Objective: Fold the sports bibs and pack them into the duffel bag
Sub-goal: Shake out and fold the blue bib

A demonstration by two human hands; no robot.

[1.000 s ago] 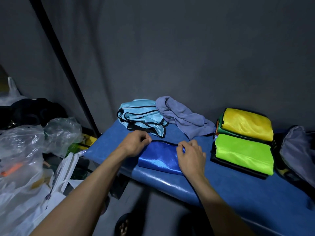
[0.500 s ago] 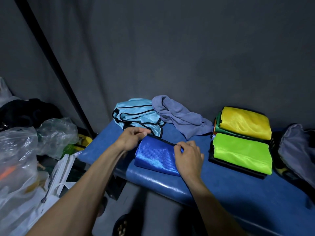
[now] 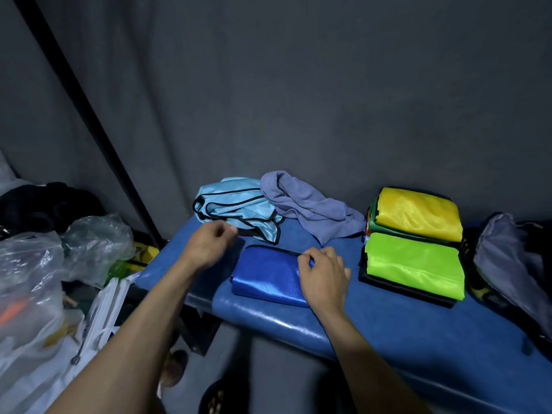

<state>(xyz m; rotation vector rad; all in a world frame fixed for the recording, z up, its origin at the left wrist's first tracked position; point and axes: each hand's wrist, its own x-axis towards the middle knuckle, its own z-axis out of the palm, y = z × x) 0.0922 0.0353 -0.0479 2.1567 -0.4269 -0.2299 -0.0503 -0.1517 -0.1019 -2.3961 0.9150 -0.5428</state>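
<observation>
A folded royal-blue bib lies on the blue padded bench near its front edge. My right hand rests on the bib's right side, fingers pinching its top right edge. My left hand hovers just left of the bib, off it, fingers loosely curled with nothing in them. An unfolded light-blue bib with black trim lies crumpled behind. Folded bibs sit in two stacks at right, topped by a yellow bib and a lime-green bib. A dark bag lies at the far right edge.
A crumpled grey-purple towel lies beside the light-blue bib. Clear plastic bags and dark clothing are piled on the left, below the bench end. A black pole slants along the grey wall.
My left hand has let go of the royal-blue bib's top left corner and lifted away to the left. My right hand stays on the bib.
</observation>
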